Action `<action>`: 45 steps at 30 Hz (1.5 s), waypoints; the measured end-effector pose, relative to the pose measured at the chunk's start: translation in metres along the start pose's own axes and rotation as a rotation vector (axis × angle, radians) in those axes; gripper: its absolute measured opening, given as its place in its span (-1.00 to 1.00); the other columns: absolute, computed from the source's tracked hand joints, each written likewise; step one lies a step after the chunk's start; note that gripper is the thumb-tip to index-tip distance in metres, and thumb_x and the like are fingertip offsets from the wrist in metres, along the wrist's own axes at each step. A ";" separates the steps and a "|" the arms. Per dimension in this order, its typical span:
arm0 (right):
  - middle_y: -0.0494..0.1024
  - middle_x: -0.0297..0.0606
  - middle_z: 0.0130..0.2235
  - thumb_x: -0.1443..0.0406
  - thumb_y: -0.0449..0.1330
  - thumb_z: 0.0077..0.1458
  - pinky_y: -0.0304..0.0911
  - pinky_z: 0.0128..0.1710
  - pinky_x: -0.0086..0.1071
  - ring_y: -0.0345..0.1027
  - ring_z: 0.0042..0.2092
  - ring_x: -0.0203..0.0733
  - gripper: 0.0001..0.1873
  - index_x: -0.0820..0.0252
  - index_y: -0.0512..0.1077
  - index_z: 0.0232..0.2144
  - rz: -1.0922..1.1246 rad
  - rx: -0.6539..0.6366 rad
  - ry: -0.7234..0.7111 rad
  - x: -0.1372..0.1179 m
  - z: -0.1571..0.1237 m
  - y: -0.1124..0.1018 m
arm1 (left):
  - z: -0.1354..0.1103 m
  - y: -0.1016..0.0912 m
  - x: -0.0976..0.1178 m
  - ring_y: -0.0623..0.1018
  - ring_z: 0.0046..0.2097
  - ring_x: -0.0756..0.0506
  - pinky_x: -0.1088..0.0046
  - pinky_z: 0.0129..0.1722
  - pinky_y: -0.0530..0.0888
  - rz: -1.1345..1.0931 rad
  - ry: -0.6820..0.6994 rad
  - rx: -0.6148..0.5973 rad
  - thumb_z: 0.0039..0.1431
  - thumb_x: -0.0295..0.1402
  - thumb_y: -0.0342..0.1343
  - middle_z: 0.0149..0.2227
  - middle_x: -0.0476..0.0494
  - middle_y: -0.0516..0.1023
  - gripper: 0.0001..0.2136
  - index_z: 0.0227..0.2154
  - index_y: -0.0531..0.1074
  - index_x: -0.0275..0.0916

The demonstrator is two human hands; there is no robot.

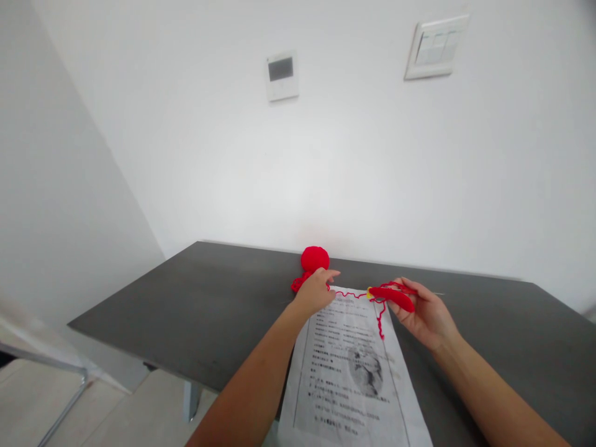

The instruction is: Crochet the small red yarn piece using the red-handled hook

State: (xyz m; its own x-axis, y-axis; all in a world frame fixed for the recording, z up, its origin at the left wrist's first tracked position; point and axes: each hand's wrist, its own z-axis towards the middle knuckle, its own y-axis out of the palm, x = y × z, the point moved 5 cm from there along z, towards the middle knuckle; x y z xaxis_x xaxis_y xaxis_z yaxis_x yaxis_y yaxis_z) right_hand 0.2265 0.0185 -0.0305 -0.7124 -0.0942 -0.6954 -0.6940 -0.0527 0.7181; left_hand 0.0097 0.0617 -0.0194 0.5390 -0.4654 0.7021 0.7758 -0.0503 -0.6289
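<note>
A red ball of yarn (315, 258) sits at the back of the dark grey table (195, 304). My left hand (316, 290) is just in front of it, fingers closed on the red yarn strand (354, 295) that runs to the right. My right hand (426, 313) holds a crochet hook with a red handle (393, 298) and a yellow end, its thin metal tip pointing right. Loops of yarn wrap the handle and a loose end hangs down over the printed paper sheet (351, 372).
The paper sheet with text and a picture lies at the table's near edge between my forearms. A white wall behind carries a small control panel (282, 76) and a switch plate (435, 46). A metal chair frame (56, 385) stands lower left on the pale floor.
</note>
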 end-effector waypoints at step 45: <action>0.63 -0.22 -0.52 0.10 0.22 0.09 0.34 -0.47 -0.46 0.47 -0.54 -0.26 -0.66 0.23 0.58 -0.23 -0.463 -0.286 0.035 0.022 -0.019 0.039 | -0.021 0.066 0.035 0.39 -0.47 0.06 0.54 -0.49 0.27 -1.206 -0.417 -0.436 0.08 0.10 0.03 -0.39 -0.09 0.44 -0.50 -0.30 0.44 -0.32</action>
State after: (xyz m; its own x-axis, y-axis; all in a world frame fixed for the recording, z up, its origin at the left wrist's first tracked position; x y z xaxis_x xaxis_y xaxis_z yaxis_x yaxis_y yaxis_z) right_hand 0.1854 -0.0046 -0.0170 -0.3314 -0.0291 -0.9430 -0.8749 -0.3647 0.3188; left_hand 0.0725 0.0232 -0.0431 -0.2808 0.3652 0.8876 0.7081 -0.5454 0.4485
